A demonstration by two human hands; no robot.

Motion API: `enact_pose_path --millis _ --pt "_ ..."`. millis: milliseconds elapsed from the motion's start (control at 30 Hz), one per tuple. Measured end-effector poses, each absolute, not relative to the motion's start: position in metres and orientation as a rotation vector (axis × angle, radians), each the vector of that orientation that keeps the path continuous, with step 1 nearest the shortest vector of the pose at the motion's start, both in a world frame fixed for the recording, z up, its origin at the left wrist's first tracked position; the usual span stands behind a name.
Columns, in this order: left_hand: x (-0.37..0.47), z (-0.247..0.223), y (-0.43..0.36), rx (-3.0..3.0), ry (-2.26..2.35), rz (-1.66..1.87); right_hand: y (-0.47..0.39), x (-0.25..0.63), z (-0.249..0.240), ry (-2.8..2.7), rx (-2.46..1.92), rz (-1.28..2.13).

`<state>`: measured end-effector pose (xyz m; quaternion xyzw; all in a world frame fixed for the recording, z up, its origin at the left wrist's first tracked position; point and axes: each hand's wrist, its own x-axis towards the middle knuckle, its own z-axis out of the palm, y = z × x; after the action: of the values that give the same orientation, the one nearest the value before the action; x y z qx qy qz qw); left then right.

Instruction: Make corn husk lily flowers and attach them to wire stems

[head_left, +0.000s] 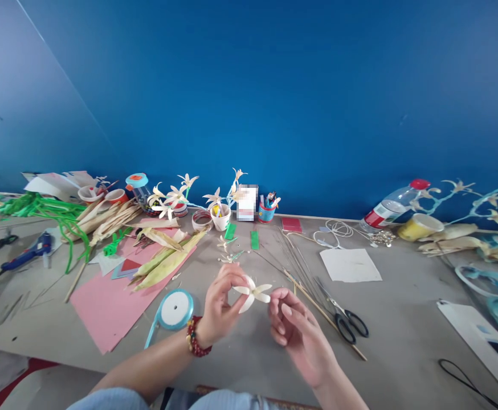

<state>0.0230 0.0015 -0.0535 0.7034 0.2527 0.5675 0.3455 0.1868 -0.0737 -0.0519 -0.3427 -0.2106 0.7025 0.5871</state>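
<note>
The left hand (223, 299) has its thumb and fingers clamped on a pale flower (253, 292), held up over the table (249, 361) with its petals spread. The right hand (300, 330) is loosely curled, thumb and fingers apart, by a petal tip; whether it touches, I cannot tell. Ribbon (175, 309) lies near the left wrist, scissors (345, 320) beside a stick (317, 306) on the right.

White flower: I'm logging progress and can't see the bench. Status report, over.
Left hand pinching white flower, petals spread. Right hand at one petal's tip, contact unclear. Scissors right of right hand, clear of flower.
</note>
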Motion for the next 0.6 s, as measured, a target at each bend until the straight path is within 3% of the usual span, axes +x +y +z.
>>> enact_pose_path --millis 300,600 --pt "0.031 -0.06 0.0 1.003 0.603 1.025 -0.074 0.185 -0.065 -0.829 -1.208 1.271" --pt "0.031 -0.047 -0.016 0.822 0.524 0.912 -0.071 0.17 -0.057 -1.082 -1.077 1.199"
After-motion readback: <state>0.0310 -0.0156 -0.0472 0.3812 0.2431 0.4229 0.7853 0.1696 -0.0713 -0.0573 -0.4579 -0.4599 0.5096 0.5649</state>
